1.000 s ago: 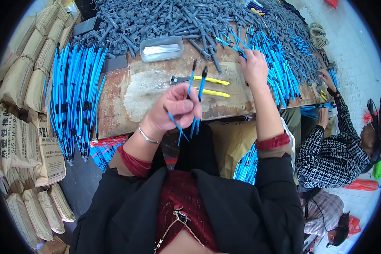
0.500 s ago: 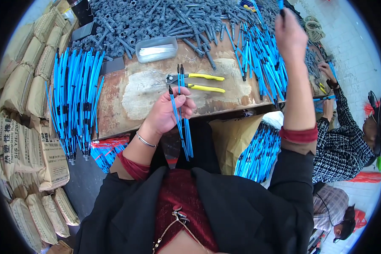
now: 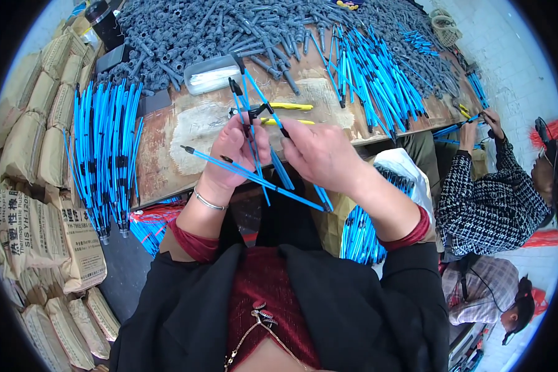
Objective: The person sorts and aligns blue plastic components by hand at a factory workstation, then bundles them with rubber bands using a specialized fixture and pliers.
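My left hand [image 3: 229, 155] is closed round several thin blue rods [image 3: 278, 184] with black joints and tips, which cross at different angles above the table's front edge. To its right, my right hand [image 3: 328, 155] pinches the black lower end of a slanting blue rod [image 3: 257, 87], whose upper tip points toward the back of the table. The two hands are close together, and black joints meet between them. Just behind lies a pair of pliers with yellow handles [image 3: 294, 106], its head partly covered by the rods and my left hand.
A heap of grey plastic fittings [image 3: 198, 37] covers the table's back. Bundles of blue rods lie left [image 3: 108, 155] and right [image 3: 378, 80]. A clear tray [image 3: 212, 75] holds white sticks. Brown sacks [image 3: 46, 130] are stacked left; a co-worker [image 3: 490, 192] sits right.
My right hand has come down from the rods at the back right to beside my left hand, bringing a blue rod. The rods in my left hand now fan out and cross.
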The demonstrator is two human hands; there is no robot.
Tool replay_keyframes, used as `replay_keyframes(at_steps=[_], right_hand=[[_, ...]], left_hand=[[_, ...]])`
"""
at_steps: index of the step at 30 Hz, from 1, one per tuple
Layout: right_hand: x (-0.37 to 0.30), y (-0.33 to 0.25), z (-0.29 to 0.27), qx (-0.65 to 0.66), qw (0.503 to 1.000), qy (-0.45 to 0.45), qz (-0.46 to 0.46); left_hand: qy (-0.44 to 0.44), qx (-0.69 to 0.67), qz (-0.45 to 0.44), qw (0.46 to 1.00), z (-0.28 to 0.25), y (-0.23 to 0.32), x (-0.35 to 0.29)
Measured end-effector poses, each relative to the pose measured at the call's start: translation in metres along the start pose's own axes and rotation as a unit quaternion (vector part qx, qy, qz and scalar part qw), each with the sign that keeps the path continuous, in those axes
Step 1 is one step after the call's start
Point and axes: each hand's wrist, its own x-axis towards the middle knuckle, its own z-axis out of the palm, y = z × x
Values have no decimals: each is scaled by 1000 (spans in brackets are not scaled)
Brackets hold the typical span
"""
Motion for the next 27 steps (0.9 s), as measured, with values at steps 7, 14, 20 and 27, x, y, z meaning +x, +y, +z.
replay_keyframes(at_steps=[7,14,20,27], right_hand=[[5,62,5,95,976,52,191],[-28,163,11,-268,909,32,318],[-23,188,-18,-225,904,50,360],[-44,243,-9,-340,845,-14,412]], left_hand=[[65,93,11,993,-11,7,-9],[69,218,46,972,-6,5,-13],[26,151,51,987,-31,10,-16],[-19,73,-40,996,-41,22,-16]])
